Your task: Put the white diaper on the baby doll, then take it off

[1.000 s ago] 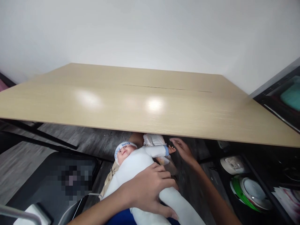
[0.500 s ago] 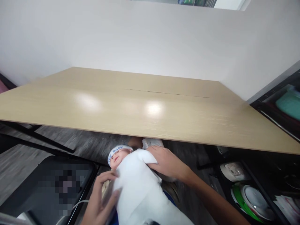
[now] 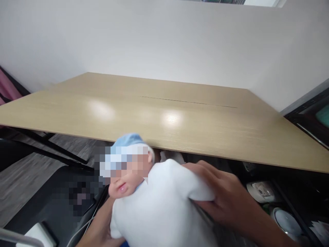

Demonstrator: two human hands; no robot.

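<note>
A baby doll (image 3: 164, 202) in a white garment and a blue-and-white cap (image 3: 130, 140) is held up in front of me, its head tilted to the left near the table's front edge. My right hand (image 3: 223, 192) wraps round the doll's side below one white sleeve, thumb tucked under the cloth. On the other side, my left hand (image 3: 104, 221) supports the doll by its shoulder and back; most of its fingers are hidden behind the garment. The doll's lower body runs out of the bottom of the view.
A wide wooden table (image 3: 218, 127) stretches ahead, against a pale wall (image 3: 164, 41). At lower left is a black chair seat (image 3: 33, 206) with a white box (image 3: 38, 235) and a cable. Round containers (image 3: 286, 221) stand on a dark shelf at lower right.
The doll has been lifted up and closer to me, its head now overlapping the table edge. My left hand has slid from beside it to behind its shoulder; my right hand has risen with it.
</note>
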